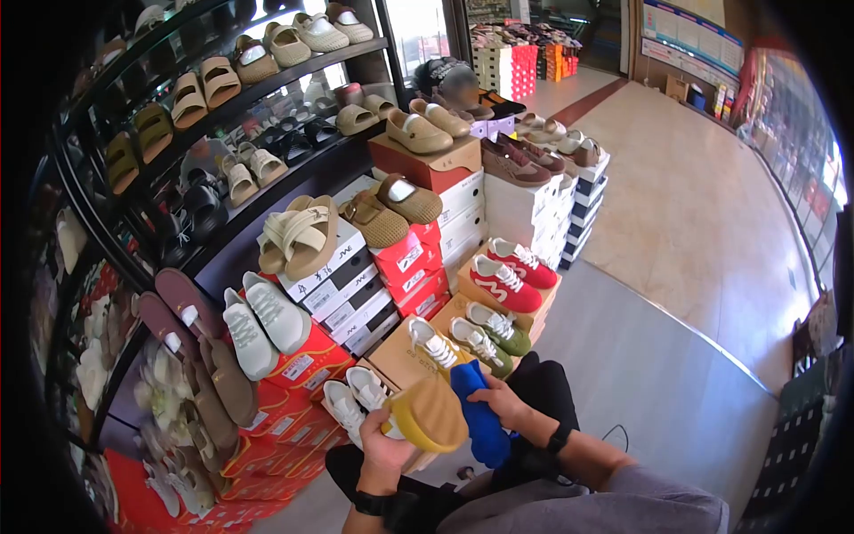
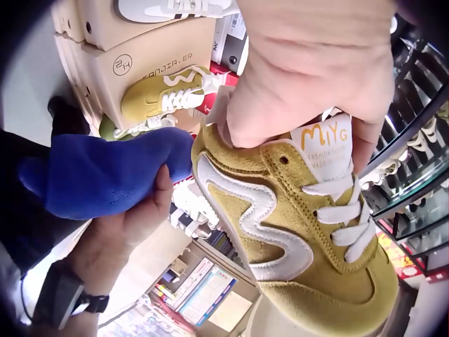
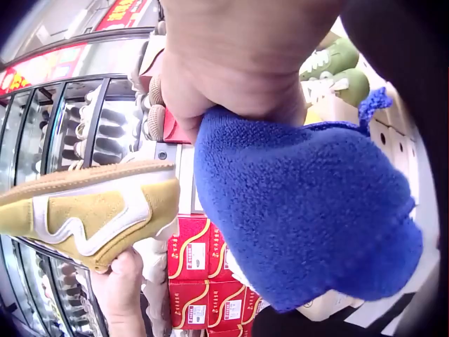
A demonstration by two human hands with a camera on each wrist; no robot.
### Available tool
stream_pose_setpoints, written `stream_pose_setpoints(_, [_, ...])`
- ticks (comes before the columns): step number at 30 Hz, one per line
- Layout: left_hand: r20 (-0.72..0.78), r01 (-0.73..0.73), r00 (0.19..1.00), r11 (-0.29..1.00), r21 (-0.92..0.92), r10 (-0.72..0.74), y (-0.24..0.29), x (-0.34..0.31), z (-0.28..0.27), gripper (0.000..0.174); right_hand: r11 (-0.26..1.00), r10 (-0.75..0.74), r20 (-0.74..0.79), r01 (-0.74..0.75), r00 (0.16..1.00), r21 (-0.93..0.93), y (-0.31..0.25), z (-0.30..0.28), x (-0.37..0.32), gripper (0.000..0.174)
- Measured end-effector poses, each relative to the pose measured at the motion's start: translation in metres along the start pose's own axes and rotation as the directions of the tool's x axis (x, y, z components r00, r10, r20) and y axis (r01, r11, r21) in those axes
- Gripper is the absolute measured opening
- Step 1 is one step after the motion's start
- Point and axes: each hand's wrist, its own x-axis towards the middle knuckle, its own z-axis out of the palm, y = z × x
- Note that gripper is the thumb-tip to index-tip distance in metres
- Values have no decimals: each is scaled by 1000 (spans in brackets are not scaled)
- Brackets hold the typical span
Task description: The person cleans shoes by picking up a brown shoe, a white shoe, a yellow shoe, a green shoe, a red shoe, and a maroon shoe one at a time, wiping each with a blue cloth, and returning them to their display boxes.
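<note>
My left hand (image 1: 384,442) grips a yellow suede sneaker (image 2: 280,225) by its heel and collar, thumb and fingers round the opening. White laces, a white wavy side stripe and a lettered tongue show in the left wrist view. In the head view its tan ribbed sole faces up toward me. A blue terry cloth (image 3: 302,203) hangs folded from my right hand (image 1: 505,402), pinched at its upper edge. Shoe and cloth are held side by side over my lap, a small gap between them. The matching yellow sneaker (image 1: 433,345) stands on a tan shoebox ahead.
Green sneakers (image 1: 498,329) and red sneakers (image 1: 514,274) stand on tan boxes in front of me. White sneakers (image 1: 353,402) sit just left of my left hand. Red shoeboxes (image 1: 302,365) are stacked at left, below black shelves (image 1: 258,82) of shoes. A person's head (image 1: 445,80) shows behind the displays.
</note>
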Motion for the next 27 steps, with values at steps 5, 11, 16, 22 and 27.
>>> stream_pose_setpoints(5, [9, 108, 994, 993, 44, -109, -10, 9, -9, 50, 943, -170, 67, 182, 983, -278, 9, 5, 7, 48])
stream_pose_setpoints(11, [-89, 109, 990, 994, 7, -108, -9, 14, -7, 48, 819, -213, 62, 213, 975, -533, -11, 4, -16, 51])
stream_pose_setpoints(16, [-83, 74, 995, 989, 131, -64, -14, 17, 1, 44, 764, -274, 108, 285, 956, -579, -13, 2, -19, 52])
stream_pose_setpoints(22, [-114, 33, 993, 943, 332, 5, -8, 22, -8, 39, 908, -168, 224, 239, 960, -344, -33, -2, -32, 50])
stream_pose_setpoints(27, [-136, -3, 987, 841, 542, 91, -2, 29, -16, 34, 988, -33, 271, -10, 962, 156, -54, -31, -43, 49])
